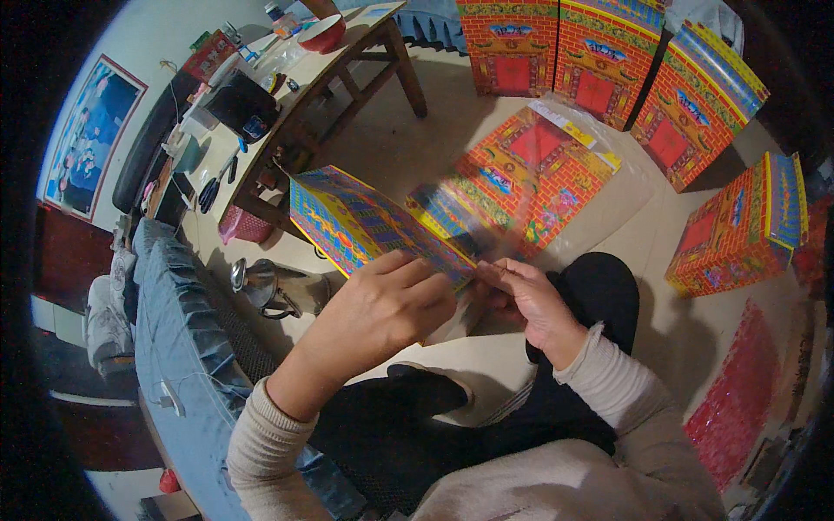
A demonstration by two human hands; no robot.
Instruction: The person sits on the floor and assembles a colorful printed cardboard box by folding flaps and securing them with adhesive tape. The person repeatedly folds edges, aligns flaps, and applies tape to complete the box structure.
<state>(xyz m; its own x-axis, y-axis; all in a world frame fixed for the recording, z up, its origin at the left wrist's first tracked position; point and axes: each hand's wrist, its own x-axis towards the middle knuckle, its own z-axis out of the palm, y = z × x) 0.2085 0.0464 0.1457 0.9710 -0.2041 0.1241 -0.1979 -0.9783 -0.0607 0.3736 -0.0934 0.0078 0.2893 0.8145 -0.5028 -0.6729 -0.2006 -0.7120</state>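
A patterned cardboard sheet [356, 217] in blue, yellow and red is held up in front of me, tilted, with a fold along it. My left hand [391, 304] is closed on its near edge, knuckles up. At the sheet's right corner, my right hand [534, 300] pinches the edge between thumb and fingers; its lower fingers are partly hidden. Just beyond lies a flat stack of printed cardboard [556, 174] with a red-brick and door pattern, on clear plastic [621, 208]. A blurred streak crosses the stack.
Several brick-patterned cardboard boxes [608, 65] stand upright at the far right. To the left are a wooden table [347, 48] with a red bowl [322, 35], a metal kettle [278, 288] on the floor and a blue-covered sofa [165, 321]. Red plastic [738, 399] lies at right.
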